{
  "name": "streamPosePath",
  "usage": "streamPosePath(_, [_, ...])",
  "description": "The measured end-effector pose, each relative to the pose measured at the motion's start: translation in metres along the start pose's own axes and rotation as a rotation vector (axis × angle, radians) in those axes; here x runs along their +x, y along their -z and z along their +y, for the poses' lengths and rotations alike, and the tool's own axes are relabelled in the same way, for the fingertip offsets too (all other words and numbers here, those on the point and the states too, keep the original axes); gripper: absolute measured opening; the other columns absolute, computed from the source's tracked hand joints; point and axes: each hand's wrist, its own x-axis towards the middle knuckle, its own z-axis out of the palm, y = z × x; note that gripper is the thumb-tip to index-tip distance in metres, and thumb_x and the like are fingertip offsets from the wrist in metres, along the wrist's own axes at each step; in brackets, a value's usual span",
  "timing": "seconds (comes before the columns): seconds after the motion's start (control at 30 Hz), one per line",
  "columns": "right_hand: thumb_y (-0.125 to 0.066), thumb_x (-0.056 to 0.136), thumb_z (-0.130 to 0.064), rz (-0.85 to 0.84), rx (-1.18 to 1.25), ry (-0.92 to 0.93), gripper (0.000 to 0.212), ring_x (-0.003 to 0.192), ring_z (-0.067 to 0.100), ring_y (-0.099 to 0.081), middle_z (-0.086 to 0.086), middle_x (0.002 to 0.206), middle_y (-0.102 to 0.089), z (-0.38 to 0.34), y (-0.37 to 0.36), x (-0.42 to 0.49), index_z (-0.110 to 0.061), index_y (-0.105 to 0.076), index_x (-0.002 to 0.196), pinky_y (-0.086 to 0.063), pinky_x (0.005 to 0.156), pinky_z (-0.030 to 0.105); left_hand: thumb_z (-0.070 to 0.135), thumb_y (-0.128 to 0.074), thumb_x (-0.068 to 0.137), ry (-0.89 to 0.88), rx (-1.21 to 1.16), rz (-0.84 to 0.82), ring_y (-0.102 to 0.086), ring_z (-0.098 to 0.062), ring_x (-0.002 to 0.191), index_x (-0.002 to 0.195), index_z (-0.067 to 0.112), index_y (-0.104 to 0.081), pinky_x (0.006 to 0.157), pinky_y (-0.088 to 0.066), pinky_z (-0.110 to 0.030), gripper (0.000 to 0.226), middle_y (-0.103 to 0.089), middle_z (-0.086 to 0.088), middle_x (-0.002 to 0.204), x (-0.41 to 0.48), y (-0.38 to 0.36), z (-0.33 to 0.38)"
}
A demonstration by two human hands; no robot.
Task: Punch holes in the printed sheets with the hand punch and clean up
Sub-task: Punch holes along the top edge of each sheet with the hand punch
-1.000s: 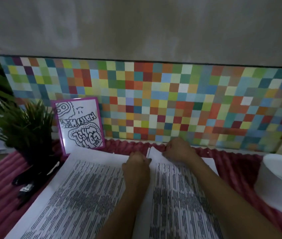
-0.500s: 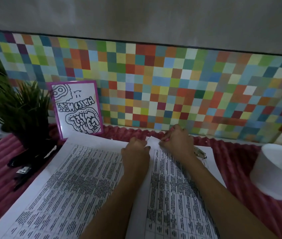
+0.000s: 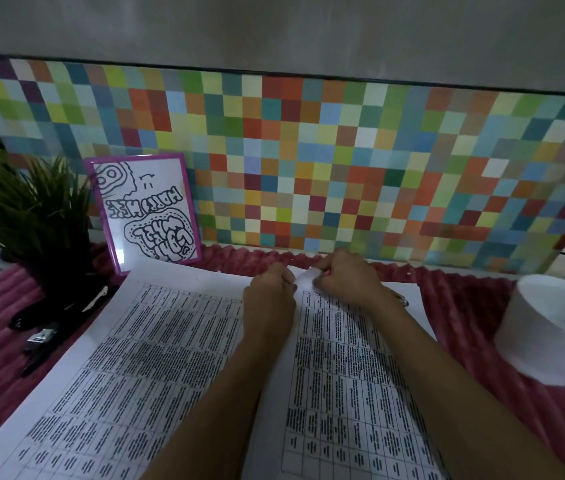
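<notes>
Two printed sheets with tables lie side by side on a pink ribbed cloth [image 3: 464, 306]: a left sheet [image 3: 135, 368] and a right sheet [image 3: 350, 393]. My left hand [image 3: 269, 299] and my right hand [image 3: 347, 275] meet at the far top corner of the right sheet, and their fingers pinch the lifted white corner. A shiny metal tool [image 3: 400, 299] peeks out from behind my right wrist; only its tip shows. Small white paper bits dot the cloth near the wall.
A white round bowl [image 3: 558, 334] stands at the right. A potted plant [image 3: 32, 220] sits at the far left, with black tools [image 3: 45, 327] at its base. A purple-framed drawing [image 3: 146, 209] leans on the colourful checkered wall panel [image 3: 343, 161].
The camera has tilted, so the scene sits differently in view. Both hands stay at the right sheet's top corner, and the corner is now raised between the fingers.
</notes>
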Motion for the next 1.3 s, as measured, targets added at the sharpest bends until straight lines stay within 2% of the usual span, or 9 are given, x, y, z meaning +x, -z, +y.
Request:
streamPosePath(0.07, [-0.062,0.068,-0.021,-0.001,-0.001,-0.021,0.033,0.089,0.027,-0.064,-0.004,0.085,-0.069,0.000,0.000,0.003,-0.027,-0.077,0.096,-0.052,0.089,0.049,0.000,-0.062,0.084,-0.007,0.034,0.037,-0.056,-0.023,0.073,0.081,0.011,-0.062,0.067,-0.050,-0.043,0.012,-0.063,-0.004,0.074,0.000,-0.003,-0.001])
streamPosePath(0.3, [-0.068,0.068,-0.031,0.151,-0.048,-0.003,0.029,0.093,0.026,-0.061,0.000,0.096,-0.067,0.007,-0.010,0.005,-0.028,-0.078,0.095,-0.053,0.078,0.041,0.006,-0.061,0.088,0.003,0.085,0.080,-0.061,-0.021,0.070,0.087,0.011,-0.068,0.064,-0.053,-0.039,0.009,-0.069,-0.005,0.077,-0.001,-0.005,-0.002])
streamPosePath(0.43, [-0.080,0.071,-0.027,0.252,0.021,0.007,0.008,0.097,0.021,-0.058,-0.005,0.097,-0.063,0.008,-0.008,0.007,-0.029,-0.075,0.077,-0.053,0.080,0.042,0.010,-0.065,0.087,0.026,0.020,0.083,-0.061,-0.018,0.077,0.095,0.012,-0.066,0.069,-0.051,-0.032,0.009,-0.070,-0.003,0.086,-0.003,-0.002,0.002])
streamPosePath(0.57, [-0.081,0.069,-0.026,0.213,0.184,0.009,0.019,0.086,0.016,-0.066,-0.009,0.082,-0.070,0.010,0.004,0.013,-0.031,-0.066,0.060,-0.056,0.079,0.037,0.009,-0.069,0.086,-0.013,-0.128,0.119,-0.063,-0.021,0.073,0.097,0.007,-0.066,0.069,-0.054,-0.037,0.012,-0.069,-0.005,0.079,0.000,0.001,0.002])
streamPosePath(0.67, [-0.078,0.073,-0.026,0.241,0.265,0.017,0.004,0.084,0.015,-0.067,-0.008,0.081,-0.071,0.012,0.006,0.012,-0.026,-0.074,0.072,-0.057,0.078,0.038,0.006,-0.067,0.086,-0.037,-0.194,0.124,-0.061,-0.024,0.066,0.087,0.006,-0.071,0.066,-0.053,-0.043,0.003,-0.067,-0.007,0.070,0.003,-0.001,0.000])
streamPosePath(0.87, [-0.073,0.075,-0.033,0.330,0.257,0.012,0.034,0.091,0.021,-0.061,-0.004,0.088,-0.061,0.009,0.000,0.007,-0.011,-0.062,0.098,-0.051,0.073,0.035,0.008,-0.071,0.083,0.046,-0.371,0.121,-0.069,-0.018,0.073,0.096,0.008,-0.076,0.075,-0.057,-0.039,0.015,-0.075,-0.001,0.079,0.007,-0.001,-0.004])
streamPosePath(1.07, [-0.074,0.075,-0.023,0.440,0.241,0.081,0.017,0.092,0.028,-0.060,-0.001,0.094,-0.064,0.005,-0.008,-0.007,-0.032,-0.060,0.075,-0.054,0.076,0.045,0.007,-0.072,0.082,0.073,-0.471,0.128,-0.071,-0.013,0.088,0.107,0.004,-0.073,0.087,-0.055,-0.029,0.025,-0.076,-0.004,0.097,0.005,-0.002,-0.004])
streamPosePath(1.17, [-0.074,0.077,-0.015,0.484,0.132,0.114,0.011,0.090,0.027,-0.054,-0.003,0.091,-0.055,0.004,-0.007,-0.008,-0.024,-0.075,0.072,-0.052,0.074,0.044,0.006,-0.072,0.083,0.080,-0.466,0.123,-0.070,-0.014,0.089,0.107,0.003,-0.072,0.087,-0.053,-0.025,0.025,-0.075,-0.007,0.098,0.005,0.000,-0.003])
streamPosePath(1.3, [-0.076,0.077,-0.013,0.392,0.162,0.109,0.015,0.095,0.024,-0.056,-0.007,0.092,-0.050,0.003,0.000,-0.003,-0.021,-0.066,0.070,-0.051,0.078,0.038,0.005,-0.070,0.084,0.059,-0.475,0.115,-0.070,-0.016,0.082,0.099,0.004,-0.075,0.081,-0.057,-0.031,0.016,-0.074,0.001,0.084,0.005,0.000,-0.002])
